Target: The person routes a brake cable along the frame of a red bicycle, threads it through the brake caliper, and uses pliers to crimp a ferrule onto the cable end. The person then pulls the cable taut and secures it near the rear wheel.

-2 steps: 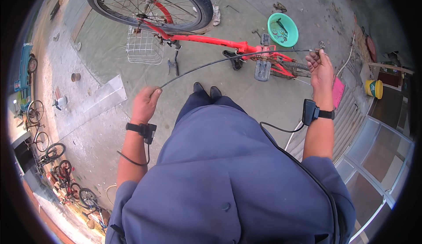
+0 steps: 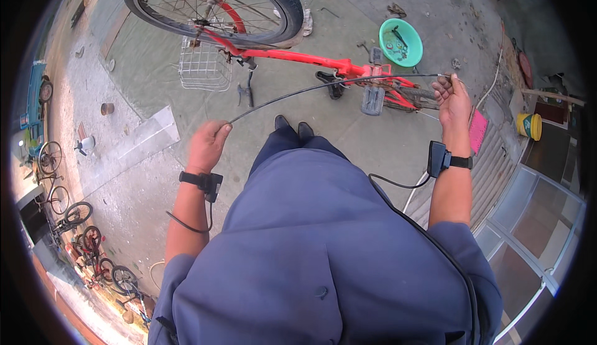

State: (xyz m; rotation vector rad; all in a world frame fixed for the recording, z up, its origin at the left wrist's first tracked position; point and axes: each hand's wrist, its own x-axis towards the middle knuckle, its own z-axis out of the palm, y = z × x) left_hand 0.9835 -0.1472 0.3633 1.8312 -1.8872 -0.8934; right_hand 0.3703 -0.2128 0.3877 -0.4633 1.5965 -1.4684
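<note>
Cable, thin and black, bows across the near side of the red bicycle, passing in front of its saddle. Left hand, nearer than the handlebar, has thumb and fingers closed on one end; right hand, by the rear wheel, pinches the other, remaining fingers curled. Wire basket sits below the front wheel; green basin of small parts lies beyond the pedals. Right of the rear wheel, yellow bucket bears a green label, its wording too small to read.
</note>
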